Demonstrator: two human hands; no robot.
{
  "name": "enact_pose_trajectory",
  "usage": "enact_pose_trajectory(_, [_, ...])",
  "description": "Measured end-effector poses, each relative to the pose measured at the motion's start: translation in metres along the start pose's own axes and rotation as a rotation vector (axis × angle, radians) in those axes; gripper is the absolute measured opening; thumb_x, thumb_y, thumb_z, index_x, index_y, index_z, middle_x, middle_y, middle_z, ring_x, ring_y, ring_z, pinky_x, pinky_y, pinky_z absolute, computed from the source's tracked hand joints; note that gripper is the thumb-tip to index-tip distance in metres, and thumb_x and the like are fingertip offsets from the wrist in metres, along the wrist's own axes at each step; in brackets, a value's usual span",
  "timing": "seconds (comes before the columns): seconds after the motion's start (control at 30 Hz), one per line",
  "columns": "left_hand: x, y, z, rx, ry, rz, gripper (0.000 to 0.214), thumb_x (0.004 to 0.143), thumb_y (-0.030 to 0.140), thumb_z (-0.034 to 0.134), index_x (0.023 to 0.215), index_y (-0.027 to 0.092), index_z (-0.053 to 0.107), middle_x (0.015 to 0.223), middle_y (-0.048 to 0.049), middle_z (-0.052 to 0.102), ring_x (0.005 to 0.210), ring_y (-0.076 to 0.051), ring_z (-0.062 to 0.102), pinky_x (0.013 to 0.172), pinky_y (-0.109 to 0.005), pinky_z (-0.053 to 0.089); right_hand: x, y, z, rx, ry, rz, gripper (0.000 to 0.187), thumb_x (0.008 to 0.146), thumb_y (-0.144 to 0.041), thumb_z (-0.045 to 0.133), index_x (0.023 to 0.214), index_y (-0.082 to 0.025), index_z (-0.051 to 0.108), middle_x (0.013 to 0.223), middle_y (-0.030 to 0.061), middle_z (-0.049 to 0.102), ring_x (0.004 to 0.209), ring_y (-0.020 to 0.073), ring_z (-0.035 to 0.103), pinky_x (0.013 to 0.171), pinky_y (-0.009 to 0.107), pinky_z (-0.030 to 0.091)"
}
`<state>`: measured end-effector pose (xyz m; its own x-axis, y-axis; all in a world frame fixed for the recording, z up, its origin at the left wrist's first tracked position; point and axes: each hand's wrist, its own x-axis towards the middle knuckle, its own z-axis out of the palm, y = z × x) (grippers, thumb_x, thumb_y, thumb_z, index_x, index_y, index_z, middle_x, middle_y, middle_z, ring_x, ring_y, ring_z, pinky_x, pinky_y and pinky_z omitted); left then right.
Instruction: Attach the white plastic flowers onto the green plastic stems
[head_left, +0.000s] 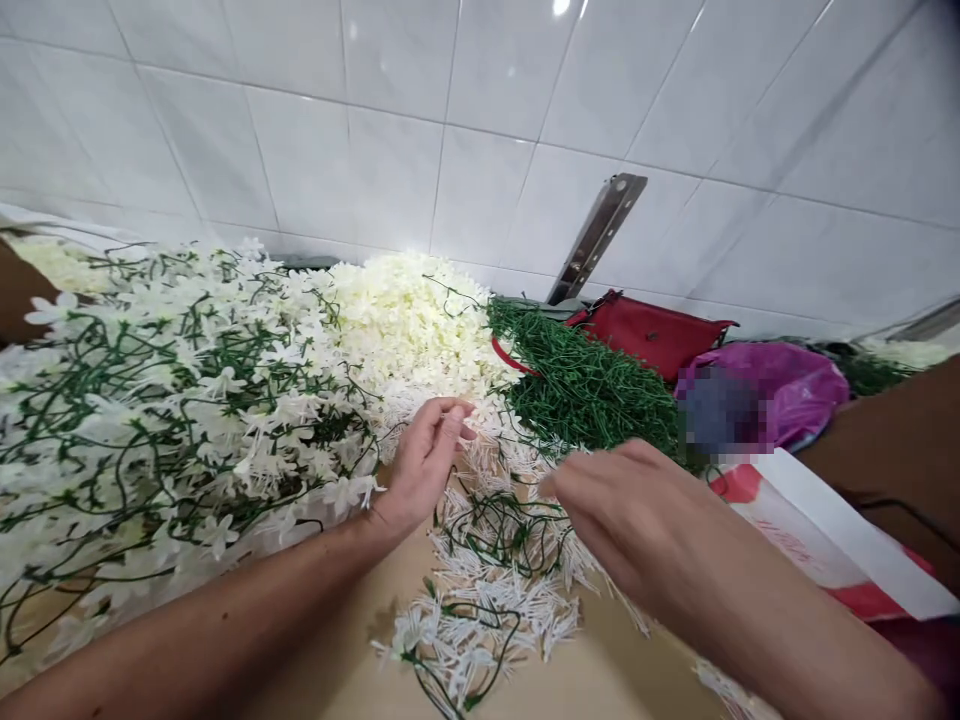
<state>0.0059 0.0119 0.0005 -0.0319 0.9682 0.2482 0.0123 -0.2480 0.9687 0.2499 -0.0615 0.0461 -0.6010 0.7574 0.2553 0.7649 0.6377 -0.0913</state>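
Left grip (429,455) held above white strands (517,605), thumb close to fingers; whether closed on anything cannot be told. Right grip (622,510) curled, fingertips blurred; how far opened, and on what, cannot be told. Strands strewn over worktop (337,655), between and below grips, green sprigs (514,540) tangled among them. Stemmed flowers (187,410) heaped at left, loose petals (412,320) piled beyond left grip, green stems (592,385) bunched beside petals. Red bag (637,332) set behind stems, purple bag (802,390) placed farther right.

only unreadable red script (787,540) on a white-and-red packet (829,515)
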Motion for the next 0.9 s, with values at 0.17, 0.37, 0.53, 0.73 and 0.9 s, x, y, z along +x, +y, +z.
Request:
enact_pose_trajectory(0.17, [0.011,0.000,-0.011,-0.043,0.095,0.000,0.036,0.098,0.052,0.051,0.100,0.019,0.064,0.093,-0.0057,0.069,0.082,-0.018,0.068,0.073,-0.031,0.055,0.094,0.038,-0.004,-0.083,0.016,0.246,0.017,0.091,-0.011,0.054,0.089,-0.022,0.067,0.086,0.0041,0.075,0.064,0.0182,0.061,0.069,0.034,0.036])
enact_pose_trajectory(0.37, [0.030,0.004,-0.034,-0.126,0.052,0.014,0.041,0.090,0.059,0.062,0.090,0.018,0.067,0.090,-0.0054,0.068,0.078,-0.017,0.067,0.074,-0.029,0.056,0.083,0.045,0.042,-0.075,0.041,0.259,0.014,0.096,-0.020,0.058,0.097,-0.019,0.071,0.094,0.0086,0.068,0.083,0.0240,0.065,0.074,0.036,0.041])
enact_pose_trajectory(0.53, [0.046,-0.001,-0.056,-0.118,0.010,0.026,0.041,0.088,0.058,0.066,0.088,0.017,0.069,0.082,-0.0035,0.067,0.074,-0.015,0.066,0.075,-0.027,0.055,0.084,0.046,0.049,0.014,0.046,0.253,0.016,0.096,-0.016,0.057,0.090,-0.018,0.071,0.095,0.0091,0.066,0.088,0.0249,0.062,0.079,0.037,0.044])
enact_pose_trajectory(0.73, [0.066,-0.008,-0.084,-0.048,0.051,0.004,0.040,0.084,0.057,0.069,0.084,0.017,0.070,0.082,-0.0045,0.069,0.072,-0.016,0.066,0.073,-0.028,0.055,0.083,0.040,0.046,0.087,0.216,0.239,0.016,0.099,-0.016,0.057,0.092,-0.020,0.071,0.095,0.0071,0.070,0.090,0.0246,0.062,0.081,0.037,0.042])
enact_pose_trajectory(0.9, [0.054,0.004,-0.072,0.132,-0.018,0.114,0.037,0.087,0.053,0.068,0.083,0.016,0.071,0.078,-0.0036,0.068,0.073,-0.016,0.065,0.073,-0.027,0.054,0.084,0.014,0.046,0.121,0.301,0.143,0.016,0.102,-0.020,0.056,0.095,-0.020,0.070,0.095,0.0059,0.072,0.088,0.0214,0.064,0.080,0.036,0.039])
